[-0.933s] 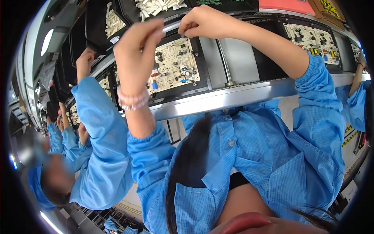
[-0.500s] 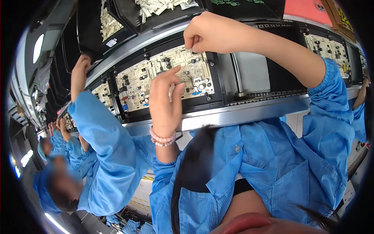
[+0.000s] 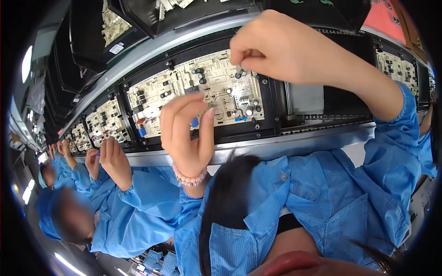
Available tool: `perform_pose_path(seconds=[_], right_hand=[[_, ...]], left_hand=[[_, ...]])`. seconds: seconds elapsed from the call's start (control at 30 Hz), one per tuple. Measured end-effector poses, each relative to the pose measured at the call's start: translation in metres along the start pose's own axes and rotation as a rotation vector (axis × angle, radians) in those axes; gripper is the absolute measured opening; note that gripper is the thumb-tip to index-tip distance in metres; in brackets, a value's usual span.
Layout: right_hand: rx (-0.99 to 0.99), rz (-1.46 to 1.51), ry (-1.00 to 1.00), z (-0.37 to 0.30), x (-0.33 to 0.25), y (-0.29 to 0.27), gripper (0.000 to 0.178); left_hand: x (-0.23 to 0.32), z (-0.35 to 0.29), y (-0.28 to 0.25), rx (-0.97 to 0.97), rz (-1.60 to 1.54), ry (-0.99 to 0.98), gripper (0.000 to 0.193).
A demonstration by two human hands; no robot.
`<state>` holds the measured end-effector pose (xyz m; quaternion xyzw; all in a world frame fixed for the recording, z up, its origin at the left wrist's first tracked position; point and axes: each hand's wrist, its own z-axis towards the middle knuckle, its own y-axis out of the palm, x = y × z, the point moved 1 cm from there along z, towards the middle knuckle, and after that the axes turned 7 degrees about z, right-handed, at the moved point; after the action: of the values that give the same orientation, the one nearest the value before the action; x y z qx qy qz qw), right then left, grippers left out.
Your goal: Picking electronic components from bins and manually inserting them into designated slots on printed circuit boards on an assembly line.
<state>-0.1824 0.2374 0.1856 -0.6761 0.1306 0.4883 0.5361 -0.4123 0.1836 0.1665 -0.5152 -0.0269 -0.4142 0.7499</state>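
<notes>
A cream circuit board (image 3: pixel 221 78), set with black capacitors and other small parts, lies in a black frame on the conveyor before me. My right hand (image 3: pixel 271 46) is closed in a pinch at the board's upper right edge, near some capacitors; whatever its fingertips hold is hidden. Over the board's lower middle is my left hand (image 3: pixel 186 129), wearing a beaded bracelet, thumb and index finger brought together. A tiny green part (image 3: pixel 211 106) shows at its thumb tip, too small to name exactly.
Black bins (image 3: pixel 184 14) stand behind the conveyor, one with white pieces. A metal rail (image 3: pixel 294 145) runs along the near side. Left of me, a co-worker's hands (image 3: pixel 115 161) work near another board (image 3: pixel 108 122). More boards (image 3: pixel 396 69) sit to the right.
The view has shifted, and the board appears slightly further right. My left thumb and index finger have come closer together. The co-worker's raised arm has come down from the bins.
</notes>
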Motion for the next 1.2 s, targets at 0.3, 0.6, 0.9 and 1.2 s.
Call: perform_pose_path(seconds=[0.3, 0.6, 0.9, 1.2], right_hand=[[-0.059, 0.013, 0.016, -0.004, 0.004, 0.028, 0.008], [-0.043, -0.219, -0.104, -0.002, -0.009, 0.038, 0.007], [-0.211, -0.208, -0.146, -0.008, -0.027, 0.034, 0.009], [-0.096, -0.019, -0.029, -0.009, -0.021, 0.033, 0.008]], left_hand=[[-0.001, -0.031, -0.003, 0.000, -0.132, -0.122, 0.021], [-0.006, -0.044, -0.003, -0.004, -0.168, -0.121, 0.022], [-0.008, -0.052, -0.006, 0.063, -0.145, -0.097, 0.022], [-0.013, -0.066, -0.012, 0.094, -0.138, -0.169, 0.016]])
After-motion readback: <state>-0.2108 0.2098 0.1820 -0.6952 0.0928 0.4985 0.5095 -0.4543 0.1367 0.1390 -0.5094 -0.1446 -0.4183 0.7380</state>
